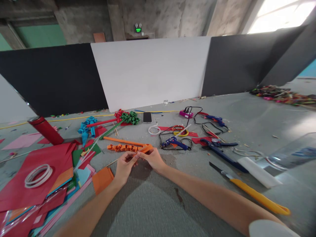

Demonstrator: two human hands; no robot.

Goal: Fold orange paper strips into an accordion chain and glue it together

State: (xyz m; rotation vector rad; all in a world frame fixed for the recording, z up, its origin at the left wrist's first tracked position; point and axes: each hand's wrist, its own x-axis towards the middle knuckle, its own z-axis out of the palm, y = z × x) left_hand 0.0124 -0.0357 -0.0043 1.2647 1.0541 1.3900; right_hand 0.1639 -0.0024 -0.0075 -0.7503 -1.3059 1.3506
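My left hand (126, 163) and my right hand (152, 159) meet in the middle, fingertips pinched together on an orange paper strip (146, 149). A curled, looped stretch of orange paper (120, 147) runs out to the left from my fingers. Just beyond it lies a straight orange paper stick (123, 141). Folded orange paper (102, 180) rests on the floor beside my left wrist. Farther off are paper flowers on sticks: a green one (130, 117), a red one (120, 114) and a blue one (90, 123).
Blue glue guns (174, 142) with black cords lie right of centre, near a purple power socket (186, 113). A yellow-handled knife (259, 196) and a plastic bottle (293, 153) are at right. Coloured paper (14, 184), a tape roll (38, 176) and a red flask (46, 131) occupy the left.
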